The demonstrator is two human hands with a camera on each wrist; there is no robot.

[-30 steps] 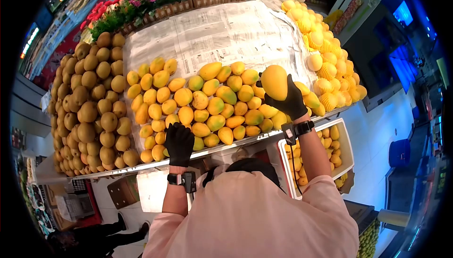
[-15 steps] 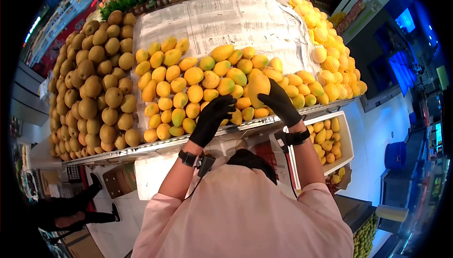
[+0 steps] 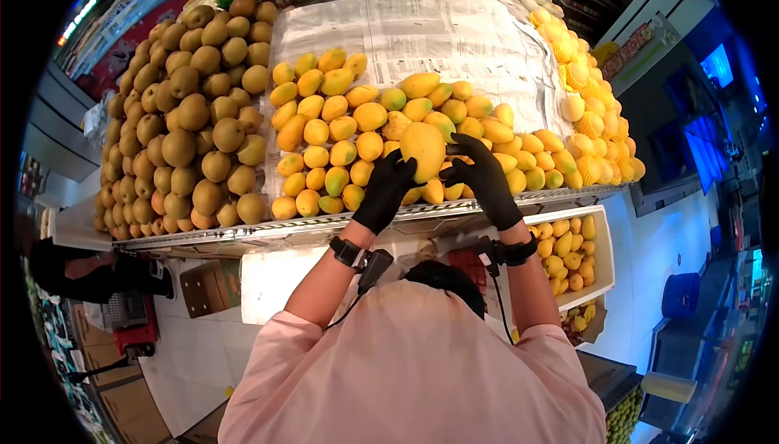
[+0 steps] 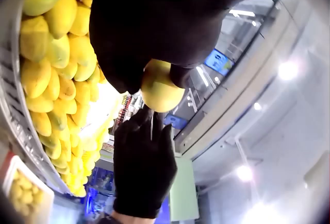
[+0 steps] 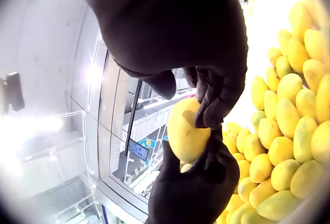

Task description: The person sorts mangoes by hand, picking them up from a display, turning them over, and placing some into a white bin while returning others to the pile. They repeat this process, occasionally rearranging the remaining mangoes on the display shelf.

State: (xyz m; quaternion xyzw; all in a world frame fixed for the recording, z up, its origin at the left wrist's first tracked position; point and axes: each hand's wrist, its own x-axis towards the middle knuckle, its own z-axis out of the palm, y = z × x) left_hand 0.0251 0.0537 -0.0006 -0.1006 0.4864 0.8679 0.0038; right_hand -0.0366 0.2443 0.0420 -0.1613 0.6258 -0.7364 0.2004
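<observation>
The sloped newspaper-covered display stand point(image 3: 438, 38) showed open paper above the heap of small yellow mangoes point(image 3: 341, 131) (brown round fruit point(image 3: 191, 119) crowded its left side). The metal front rail point(image 3: 268, 229) ran just below the hands. The large yellow oval mango point(image 3: 423, 150) stood over the heap's front, its long axis running up the slope. The black-gloved left hand point(image 3: 388, 184) and the black-gloved right hand point(image 3: 484, 176) each curled their fingers round its sides.

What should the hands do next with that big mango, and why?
Probably set the mango down onto the mango pile: the left hand and right hand both grip it close over the pile's front rows.
</observation>
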